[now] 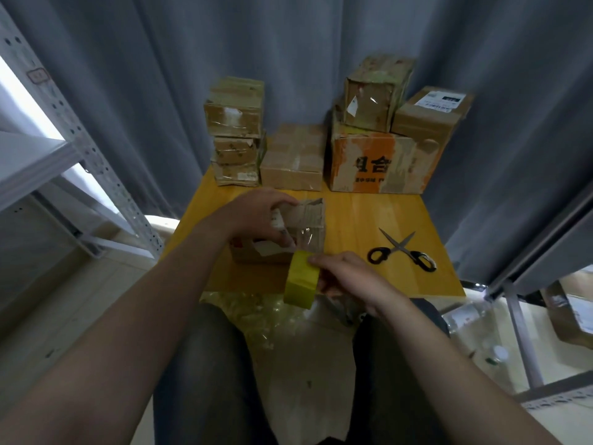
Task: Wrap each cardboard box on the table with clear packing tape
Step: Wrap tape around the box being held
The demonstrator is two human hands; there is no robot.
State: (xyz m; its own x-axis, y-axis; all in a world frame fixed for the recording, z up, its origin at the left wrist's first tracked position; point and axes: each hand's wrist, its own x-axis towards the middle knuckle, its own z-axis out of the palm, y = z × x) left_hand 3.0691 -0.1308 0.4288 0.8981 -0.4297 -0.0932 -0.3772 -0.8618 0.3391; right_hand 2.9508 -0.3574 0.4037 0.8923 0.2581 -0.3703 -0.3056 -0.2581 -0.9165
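1. Rack [64, 130]: pale perforated metal shelving, far left, off the table [369, 213].
2. Stack [236, 130]: three worn cardboard boxes piled at the table's back left, against the grey curtain [288, 43].
3. Left hand [256, 216]: reaches in from the left. Its fingers curl over the top far edge of the box and its thumb presses the near face, gripping it.
4. Box [308, 220]: small, torn cardboard, standing on the table near the front edge, centre. It sits under the left hand and just beyond the right hand.
5. Flat box [293, 159]: back centre, between the stack and the orange box.
6. Tape strip [306, 239]: clear, stretched from the roll up onto the box's near face, beside the left thumb.
7. Tape roll [301, 281]: yellowish, held on edge at the table's front edge, just below the box.
8. Right hand [346, 277]: fingers wrapped round the roll from the right, thumb on its outer rim, gripping firmly.
9. Orange box [378, 162]: large, back right. It carries a top box [375, 94] and a labelled box [430, 114].
10. Scissors [401, 252]: black-handled, blades apart, lying flat right of the right hand and touching neither hand.
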